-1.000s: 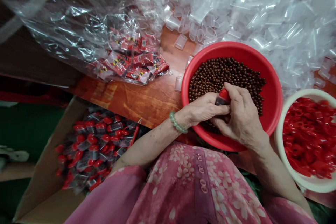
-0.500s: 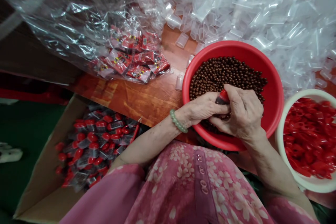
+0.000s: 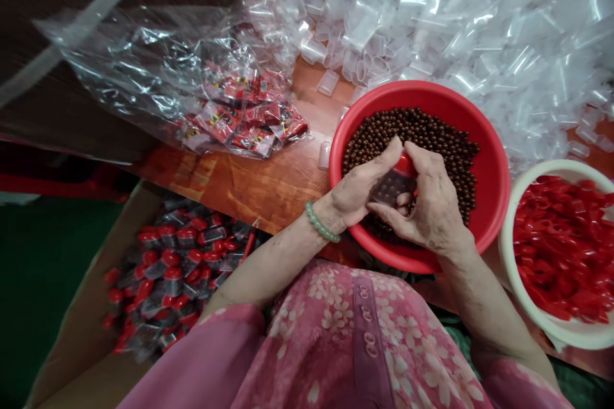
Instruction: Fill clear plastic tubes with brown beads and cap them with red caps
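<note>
Capped container [image 3: 391, 188] located right of frame centre, above the red bowl [image 3: 494, 204]; long axis oblique, red cap toward the upper right of the frame, clear body toward the lower left. Body is smooth, see-through plastic with flattened sides; dark round shapes show through it. Your left hand [image 3: 357, 195], green beaded bracelet [image 3: 322, 222] at the wrist, grasps the container from its left, thumb up near the cap. Your right hand [image 3: 432, 201] grasps it from the right, fingers curved around cap and body. Bowl: round, matte plastic, holding glossy brown beads [image 3: 407, 128], small and spherical. Right edge of frame: cream tub [image 3: 507, 249], round-rimmed, filled with shiny red plastic caps [image 3: 561, 249]. Upper right: heap of translucent oval sleeves [image 3: 451, 25], hard and reflective, on the tabletop [image 3: 230, 182], which is reddish, wood-grained and glossy. Upper left: crinkled clear bag [image 3: 139, 57] with red printed packets [image 3: 254, 115] in it. Lower left: cardboard box [image 3: 71, 332] of red-capped clear containers [image 3: 167, 268], lying at mixed angles.
</note>
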Motion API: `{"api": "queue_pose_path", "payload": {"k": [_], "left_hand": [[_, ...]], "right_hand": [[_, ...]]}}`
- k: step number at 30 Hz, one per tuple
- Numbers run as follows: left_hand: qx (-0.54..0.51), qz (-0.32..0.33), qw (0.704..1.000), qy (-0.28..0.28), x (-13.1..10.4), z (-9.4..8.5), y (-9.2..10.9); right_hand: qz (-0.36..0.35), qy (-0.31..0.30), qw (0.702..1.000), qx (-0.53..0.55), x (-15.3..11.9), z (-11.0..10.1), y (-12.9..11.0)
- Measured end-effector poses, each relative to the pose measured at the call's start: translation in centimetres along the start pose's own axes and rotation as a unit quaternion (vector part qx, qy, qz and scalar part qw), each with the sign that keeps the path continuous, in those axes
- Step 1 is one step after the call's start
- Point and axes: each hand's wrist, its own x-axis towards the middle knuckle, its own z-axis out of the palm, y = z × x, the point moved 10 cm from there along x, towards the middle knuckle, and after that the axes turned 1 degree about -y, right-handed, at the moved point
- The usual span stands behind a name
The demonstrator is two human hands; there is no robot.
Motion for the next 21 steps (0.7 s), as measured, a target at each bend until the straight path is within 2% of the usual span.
{"api": "queue_pose_path", "payload": {"k": [4,8,14,21], "left_hand": [[0.019,-0.012,0.999,0.025,0.5,-0.4,-0.5],[0.025,0.011,0.995,0.095,0.6,-1.8,-0.4],[0.043,0.135,0.964,0.224,-0.8,-3.6,2.0],[0.078,0.15,0.959,0.228,-1.0,-4.0,2.0]], "right_hand": [[-0.002,-0.004,1.0,-0.015,-0.1,0.2,-0.1],[-0.016,0.026,0.998,-0.058,0.0,-0.2,-0.6],[-0.027,0.033,0.993,-0.112,0.3,-0.1,-1.3],[-0.026,0.026,0.994,-0.098,0.5,0.1,-1.5]]}}
